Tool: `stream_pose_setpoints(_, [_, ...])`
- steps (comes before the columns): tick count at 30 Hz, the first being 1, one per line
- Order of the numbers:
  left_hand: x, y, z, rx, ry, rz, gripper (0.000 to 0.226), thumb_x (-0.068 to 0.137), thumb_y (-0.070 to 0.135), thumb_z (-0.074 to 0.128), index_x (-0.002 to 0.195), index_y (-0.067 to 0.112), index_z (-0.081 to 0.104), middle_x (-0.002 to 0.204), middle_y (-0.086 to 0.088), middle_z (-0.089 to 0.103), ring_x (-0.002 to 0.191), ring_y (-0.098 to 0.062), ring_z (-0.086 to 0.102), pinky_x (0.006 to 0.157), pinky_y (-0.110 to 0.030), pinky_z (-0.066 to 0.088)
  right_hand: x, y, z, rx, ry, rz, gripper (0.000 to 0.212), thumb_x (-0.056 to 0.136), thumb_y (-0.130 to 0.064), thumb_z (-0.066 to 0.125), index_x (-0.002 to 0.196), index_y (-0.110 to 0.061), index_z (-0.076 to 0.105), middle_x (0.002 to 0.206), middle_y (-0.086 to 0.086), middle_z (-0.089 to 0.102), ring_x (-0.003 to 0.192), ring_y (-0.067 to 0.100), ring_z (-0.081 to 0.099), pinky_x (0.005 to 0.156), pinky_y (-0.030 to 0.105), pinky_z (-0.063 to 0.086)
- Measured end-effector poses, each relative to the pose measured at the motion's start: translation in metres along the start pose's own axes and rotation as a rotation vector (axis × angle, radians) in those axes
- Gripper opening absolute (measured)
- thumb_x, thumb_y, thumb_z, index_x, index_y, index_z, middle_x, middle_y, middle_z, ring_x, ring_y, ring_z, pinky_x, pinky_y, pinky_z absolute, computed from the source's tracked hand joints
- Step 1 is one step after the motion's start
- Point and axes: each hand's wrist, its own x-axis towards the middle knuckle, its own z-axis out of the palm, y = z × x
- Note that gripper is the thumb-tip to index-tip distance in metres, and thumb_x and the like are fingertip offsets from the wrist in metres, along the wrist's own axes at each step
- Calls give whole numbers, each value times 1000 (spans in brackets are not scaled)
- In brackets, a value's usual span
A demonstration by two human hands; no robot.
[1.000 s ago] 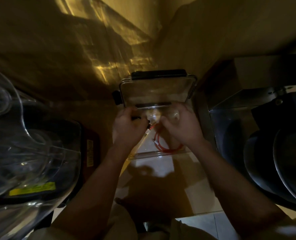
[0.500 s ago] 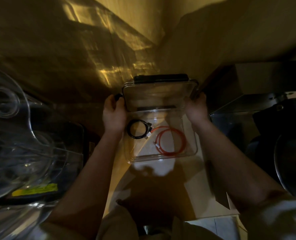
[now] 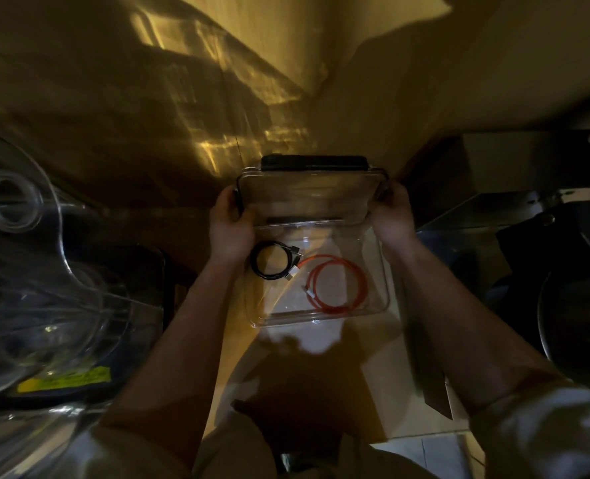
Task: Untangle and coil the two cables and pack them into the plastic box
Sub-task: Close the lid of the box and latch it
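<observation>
Nearest, the clear plastic box [image 3: 321, 316] sits on the desk [image 3: 383, 375] with both cables coiled inside: the orange cable [image 3: 338, 283] toward its right side, the black cable [image 3: 274, 262] at its left wall. So untangling, coiling and packing look done. Farther back, the left hand [image 3: 229, 224] grips the left edge of the raised lid [image 3: 310, 198], fingers curled round it, and the right hand [image 3: 392, 214] grips the right edge likewise. What seems left is lowering and latching the lid.
</observation>
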Motion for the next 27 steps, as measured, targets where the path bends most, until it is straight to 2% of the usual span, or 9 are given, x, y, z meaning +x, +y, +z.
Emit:
stream_pose_setpoints(4, [6, 0, 1, 13, 42, 22, 24, 96, 17, 54, 116, 30, 60, 110, 4, 65, 103, -14, 63, 91, -36, 54, -9, -6, 0, -79, 11, -18, 50, 81, -7, 58, 128, -26, 58, 121, 3, 68, 112, 22, 64, 99, 41, 52])
stream_pose_setpoints(7, [6, -7, 2, 60, 125, 47, 26, 98, 15, 50, 122, 19, 60, 114, 0, 64, 97, -7, 62, 78, -16, 49, -27, -22, 4, -92, 82, -31, 40, 91, -2, 50, 128, -14, 59, 116, 3, 65, 107, 21, 62, 86, 19, 49])
stream_pose_setpoints(10, [7, -9, 0, 100, 177, 104, 26, 99, 17, 48, 122, 17, 60, 120, -8, 63, 109, -17, 62, 86, -20, 49, -35, -27, 7, -46, 140, -68, 40, 94, 3, 46, 131, -6, 55, 117, 8, 62, 104, 14, 57, 78, 6, 44])
stream_pose_setpoints(12, [4, -5, 1, 39, 185, 114, 26, 101, 17, 44, 119, 17, 62, 118, -10, 64, 107, -19, 64, 88, -26, 54, -41, -30, 8, -4, 178, -83, 42, 93, 3, 46, 132, -7, 55, 122, 8, 62, 109, 16, 58, 89, 16, 47])
stream_pose_setpoints(14, [-2, -1, 0, -106, 185, 77, 25, 102, 17, 40, 110, 19, 64, 113, -11, 66, 106, -24, 66, 90, -35, 57, -49, -32, 8, 43, 199, -99, 44, 90, 1, 48, 131, -11, 57, 125, 9, 64, 114, 22, 61, 101, 36, 49])
stream_pose_setpoints(16, [-11, 4, -3, -278, 189, -6, 25, 103, 18, 40, 103, 19, 64, 109, -9, 65, 108, -30, 65, 90, -38, 57, -60, -35, 7, 85, 204, -121, 44, 86, -3, 51, 128, -15, 60, 123, 9, 66, 114, 26, 63, 102, 50, 49])
stream_pose_setpoints(20, [-25, 9, -13, -567, 215, -201, 26, 101, 29, 46, 104, 13, 67, 103, -10, 68, 96, -24, 69, 85, -38, 57, -90, -41, 2, 133, 159, -141, 49, 89, 2, 49, 131, -23, 58, 130, 3, 63, 118, 17, 61, 101, 44, 51])
stream_pose_setpoints(23, [-33, 14, -21, -758, 222, -269, 19, 93, 29, 63, 95, 12, 71, 100, -9, 72, 104, -27, 69, 87, -42, 57, -103, -35, -7, 220, 128, -149, 49, 87, 2, 49, 121, -30, 63, 132, 3, 62, 123, 21, 59, 104, 49, 48])
stream_pose_setpoints(27, [-43, 15, -29, -742, 170, -331, 21, 90, 33, 67, 99, 15, 71, 112, -13, 73, 104, -28, 70, 90, -50, 56, -116, -32, -20, 521, 177, -16, 37, 85, 1, 46, 114, -6, 67, 107, 9, 73, 107, 29, 68, 100, 52, 50])
